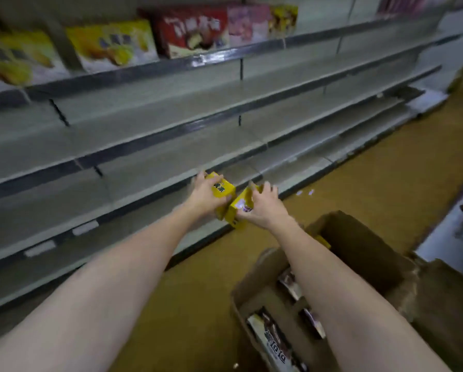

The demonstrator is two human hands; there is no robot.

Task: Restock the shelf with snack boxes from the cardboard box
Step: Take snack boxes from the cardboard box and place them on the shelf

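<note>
A: Head view, looking down along the aisle: both bare arms reach out toward the low shelves. The left hand (pixel 207 193) has its grip wrapped round a yellow snack box (pixel 223 189), fingers curled over its top and side.

B: And the other hand?

A: The right hand (pixel 262 208) grips a second yellow box (pixel 239 208), thumb below and fingers over the upper edge. The two boxes touch, corner against side, both tilted, held in the air just in front of the lower shelf (pixel 150 181), not resting on it.

B: Where is the cardboard box?

A: The cardboard box (pixel 364 253) stands open on the tan floor (pixel 359 183) at lower right, under the right forearm. Inside it lie several dark-and-white packets (pixel 276 345), and a bit of yellow (pixel 323 241) shows beside the forearm; I cannot tell what that is.

B: Anything on the shelving?

A: Only the top shelf carries stock: yellow cake boxes (pixel 109 44) at left, a red box (pixel 190 30) beside them, then a pink box (pixel 248 21) and a small yellow one (pixel 284 18). Everything is blurred, so the print is unreadable. White price tags (pixel 85 227) sit on the front edge of a low shelf at left.
</note>
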